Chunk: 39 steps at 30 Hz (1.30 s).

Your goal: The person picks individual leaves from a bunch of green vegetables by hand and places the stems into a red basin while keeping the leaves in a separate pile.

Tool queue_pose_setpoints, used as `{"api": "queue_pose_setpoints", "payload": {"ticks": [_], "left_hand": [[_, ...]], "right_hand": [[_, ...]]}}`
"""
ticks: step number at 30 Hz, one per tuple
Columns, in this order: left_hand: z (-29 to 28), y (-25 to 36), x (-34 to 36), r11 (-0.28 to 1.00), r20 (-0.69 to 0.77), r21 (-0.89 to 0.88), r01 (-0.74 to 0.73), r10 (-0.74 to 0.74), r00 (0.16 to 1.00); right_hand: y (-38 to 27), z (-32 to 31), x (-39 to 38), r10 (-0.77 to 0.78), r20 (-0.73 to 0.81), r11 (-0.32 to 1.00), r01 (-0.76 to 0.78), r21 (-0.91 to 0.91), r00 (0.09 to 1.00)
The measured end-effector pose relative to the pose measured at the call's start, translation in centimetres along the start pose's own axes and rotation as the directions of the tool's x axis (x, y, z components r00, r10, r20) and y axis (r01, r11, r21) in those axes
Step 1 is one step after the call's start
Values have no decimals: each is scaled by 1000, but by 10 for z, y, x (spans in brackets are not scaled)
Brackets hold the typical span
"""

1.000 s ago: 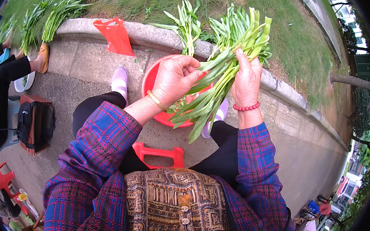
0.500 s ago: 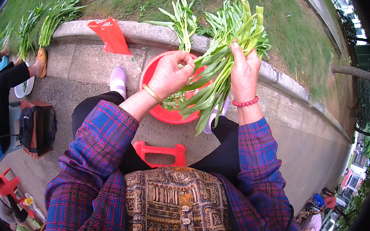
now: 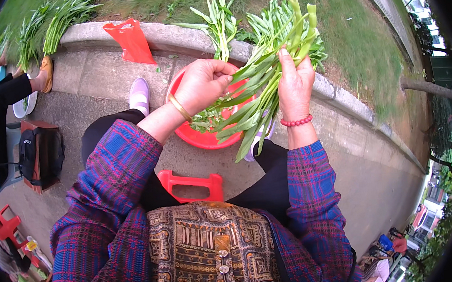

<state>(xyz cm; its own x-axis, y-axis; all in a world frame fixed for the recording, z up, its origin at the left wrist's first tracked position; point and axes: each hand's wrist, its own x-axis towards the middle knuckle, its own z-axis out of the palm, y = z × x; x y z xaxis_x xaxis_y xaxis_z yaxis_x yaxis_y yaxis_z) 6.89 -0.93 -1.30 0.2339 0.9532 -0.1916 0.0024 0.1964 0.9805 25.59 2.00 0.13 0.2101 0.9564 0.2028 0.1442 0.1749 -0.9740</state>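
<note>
View from above of a seated person in a plaid shirt, both hands raised over a red basin [image 3: 193, 138] on a concrete pavement. The right hand [image 3: 295, 84] is closed around a bunch of long green leafy stalks [image 3: 264, 81], held upright and tilted, cut stems pointing up past the fingers and leaves hanging down toward the person's knees. The left hand [image 3: 202, 84] is curled shut on a few stalks at the bunch's left side, just above the basin. Loose green trimmings [image 3: 205, 122] lie inside the basin.

The basin sits against a raised concrete kerb [image 3: 174, 35] that curves from upper left to lower right; grass lies beyond it. Another bundle of greens [image 3: 218, 26] rests on the kerb, touching it, just behind the basin. A red plastic bag [image 3: 132, 40] leans on the kerb to the left, well apart. A red stool [image 3: 189, 183] shows between the person's legs. Open pavement stretches right of the knees. A black bag [image 3: 39, 154] sits at left.
</note>
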Motion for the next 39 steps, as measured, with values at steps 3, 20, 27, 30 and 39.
{"api": "queue_pose_setpoints", "payload": {"ticks": [3, 20, 27, 30, 39], "left_hand": [[-3, 6, -3, 940, -4, 304, -154, 163, 987], [-8, -2, 2, 968, -64, -250, 32, -49, 997], [-2, -8, 8, 962, -133, 194, -193, 220, 966], [2, 1, 3, 848, -153, 493, -195, 306, 940], [0, -12, 11, 982, -164, 96, -163, 177, 970]], "right_hand": [[1, 1, 1, 13, -26, 1000, -13, 15, 1000], [5, 1, 4, 143, 4, 942, -137, 305, 990], [-9, 12, -5, 114, 50, 978, -121, 171, 992], [-10, 14, -8, 105, 63, 986, -112, 123, 992], [1, 10, -3, 116, -13, 976, -112, 188, 993]]}}
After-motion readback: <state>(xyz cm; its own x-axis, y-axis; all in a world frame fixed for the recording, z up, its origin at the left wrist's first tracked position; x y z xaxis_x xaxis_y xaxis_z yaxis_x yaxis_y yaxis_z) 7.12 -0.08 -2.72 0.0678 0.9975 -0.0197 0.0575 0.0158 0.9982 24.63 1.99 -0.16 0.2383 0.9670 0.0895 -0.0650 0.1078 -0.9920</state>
